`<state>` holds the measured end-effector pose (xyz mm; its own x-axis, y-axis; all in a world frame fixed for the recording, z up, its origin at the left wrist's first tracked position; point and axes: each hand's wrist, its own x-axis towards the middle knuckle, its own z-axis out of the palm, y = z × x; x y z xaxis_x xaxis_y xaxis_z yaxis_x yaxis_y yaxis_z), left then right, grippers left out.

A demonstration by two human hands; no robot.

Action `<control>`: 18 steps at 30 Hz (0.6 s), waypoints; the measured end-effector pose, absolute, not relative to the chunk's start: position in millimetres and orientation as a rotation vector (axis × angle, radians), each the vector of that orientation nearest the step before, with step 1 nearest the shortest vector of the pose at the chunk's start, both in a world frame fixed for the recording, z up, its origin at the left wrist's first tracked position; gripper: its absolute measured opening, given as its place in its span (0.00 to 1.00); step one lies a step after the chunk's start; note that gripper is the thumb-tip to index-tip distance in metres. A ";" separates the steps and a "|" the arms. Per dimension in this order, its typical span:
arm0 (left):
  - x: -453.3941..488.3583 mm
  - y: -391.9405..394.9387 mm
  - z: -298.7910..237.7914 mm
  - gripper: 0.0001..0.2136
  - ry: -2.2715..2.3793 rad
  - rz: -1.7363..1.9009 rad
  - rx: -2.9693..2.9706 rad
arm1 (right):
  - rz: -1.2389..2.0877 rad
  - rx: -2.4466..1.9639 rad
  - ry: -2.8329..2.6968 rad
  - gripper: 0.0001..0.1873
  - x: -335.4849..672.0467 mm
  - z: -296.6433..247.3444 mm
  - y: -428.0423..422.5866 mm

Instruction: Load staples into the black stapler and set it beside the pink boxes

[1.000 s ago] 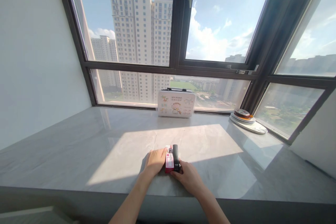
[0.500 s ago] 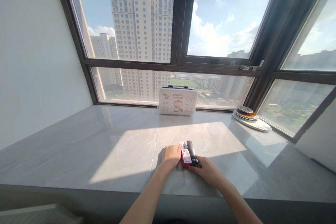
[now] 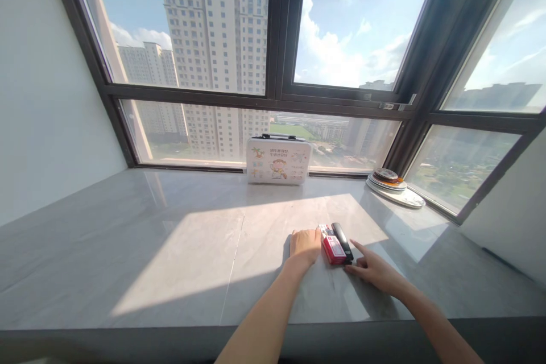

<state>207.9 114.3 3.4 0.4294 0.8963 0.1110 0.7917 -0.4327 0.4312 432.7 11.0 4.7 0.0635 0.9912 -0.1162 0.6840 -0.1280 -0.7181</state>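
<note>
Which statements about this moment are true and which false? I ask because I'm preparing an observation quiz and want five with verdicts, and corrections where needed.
1. The black object lies beside the box on the counter. True.
2. The box is plain blue. False: it is red and white.
3. The left hand is at one side of the box, and the right hand is nearer the black object. True.
4. The white case stands upright by the window, to the left of the stack of flat round items as pictured. True.
5. Both hands are on the white case's handle. False: they are down by the box and the black object.
</note>
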 end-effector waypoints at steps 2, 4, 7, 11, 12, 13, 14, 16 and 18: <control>179.4 115.6 2.7 0.13 1.510 0.491 2.361 | 0.662 -1.940 -1.600 0.29 434.9 -6.2 -3.7; 142.3 118.0 2.8 0.14 1.586 0.526 2.340 | 0.461 -2.021 -1.569 0.21 423.6 -15.1 -21.8; 82.0 119.3 3.1 0.13 1.689 0.596 2.320 | 0.370 -2.016 -1.703 0.16 376.5 -18.3 -40.7; 18.3 110.9 -0.1 0.12 1.743 0.675 2.369 | 0.466 -1.806 -1.953 0.11 289.6 -6.6 -33.4; 7.7 108.2 -1.9 0.13 1.742 0.684 2.389 | 0.464 -1.736 -2.000 0.10 270.9 -3.4 -27.7; -0.7 106.1 -4.0 0.15 1.739 0.690 2.409 | 0.442 -1.666 -2.043 0.10 254.9 -1.0 -21.7; -6.9 104.8 -6.6 0.16 1.736 0.693 2.425 | 0.375 -1.618 -2.072 0.12 241.8 0.4 -15.8; -13.8 105.2 -12.4 0.18 1.734 0.696 2.450 | 0.234 -1.621 -2.119 0.19 223.7 -0.3 -5.9; -15.4 108.9 -18.5 0.19 1.730 0.699 2.467 | 0.163 -1.689 -2.156 0.26 213.6 -4.5 1.3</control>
<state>-15.4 108.9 -18.5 0.2726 0.9026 0.3333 0.8808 -0.3734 0.2910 213.6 1.3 -4.5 -0.1934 0.9527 0.2346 0.9067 0.2649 -0.3282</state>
